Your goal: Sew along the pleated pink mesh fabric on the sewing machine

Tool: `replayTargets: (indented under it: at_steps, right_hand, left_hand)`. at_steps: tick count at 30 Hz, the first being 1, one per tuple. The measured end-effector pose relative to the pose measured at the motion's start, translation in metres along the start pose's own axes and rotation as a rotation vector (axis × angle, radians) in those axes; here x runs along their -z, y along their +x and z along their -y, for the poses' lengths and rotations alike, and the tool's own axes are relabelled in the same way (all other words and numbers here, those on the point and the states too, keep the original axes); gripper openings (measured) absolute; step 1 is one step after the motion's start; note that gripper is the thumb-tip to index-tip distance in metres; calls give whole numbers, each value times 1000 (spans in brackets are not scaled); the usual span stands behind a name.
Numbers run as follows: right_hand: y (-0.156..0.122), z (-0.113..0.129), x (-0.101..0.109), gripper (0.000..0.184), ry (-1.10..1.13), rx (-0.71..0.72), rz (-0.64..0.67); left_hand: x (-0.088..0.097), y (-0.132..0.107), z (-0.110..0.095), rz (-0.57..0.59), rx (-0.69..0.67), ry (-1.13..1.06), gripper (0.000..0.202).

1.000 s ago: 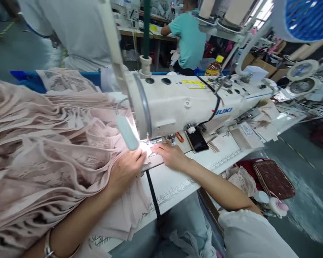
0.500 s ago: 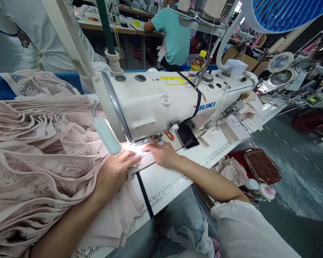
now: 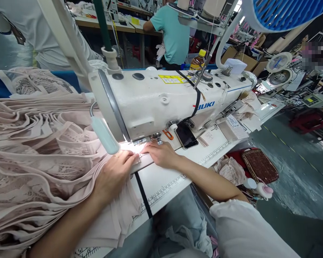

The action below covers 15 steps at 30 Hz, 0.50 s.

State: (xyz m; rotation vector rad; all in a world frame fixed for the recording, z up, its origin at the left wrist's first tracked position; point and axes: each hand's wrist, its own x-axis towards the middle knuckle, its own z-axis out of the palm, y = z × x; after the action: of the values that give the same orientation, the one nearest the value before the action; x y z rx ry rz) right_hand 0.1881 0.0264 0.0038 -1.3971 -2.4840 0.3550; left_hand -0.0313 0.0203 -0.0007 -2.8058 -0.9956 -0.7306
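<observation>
A white JUKI sewing machine [image 3: 164, 100] stands on the white table [image 3: 167, 182]. A big heap of pale pink lace fabric [image 3: 34, 154] fills the left side. My left hand [image 3: 114, 173] lies flat on the fabric's edge, fingers stretched toward the lit needle area [image 3: 134, 148]. My right hand [image 3: 161, 154] rests flat on the table just right of the needle, fingertips on the fabric edge. Both hands press the cloth down; neither grips it.
A black phone [image 3: 186, 135] and orange snips [image 3: 167, 134] lie under the machine arm. A lamp head [image 3: 104, 135] hangs over my left hand. A person in a teal shirt [image 3: 173, 32] works behind. A woven mat [image 3: 260, 166] lies at the right.
The view has shifted up and a little left. Both hands stay flat on the fabric by the needle, my left fingers having crept slightly toward it.
</observation>
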Motion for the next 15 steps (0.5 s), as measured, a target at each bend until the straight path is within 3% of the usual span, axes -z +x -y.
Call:
replayTargets:
  at_steps: [7, 11, 15]
  right_hand:
    - [0, -1, -1, 35, 7, 16, -27]
    - [-2, -6, -4, 34, 37, 70, -99]
    - [-5, -9, -8, 33, 82, 137, -191]
  left_hand:
    - [0, -1, 2, -13, 8, 5, 34]
    - [1, 0, 0, -75, -6, -37, 31]
    - [-1, 2, -3, -37, 6, 37, 30]
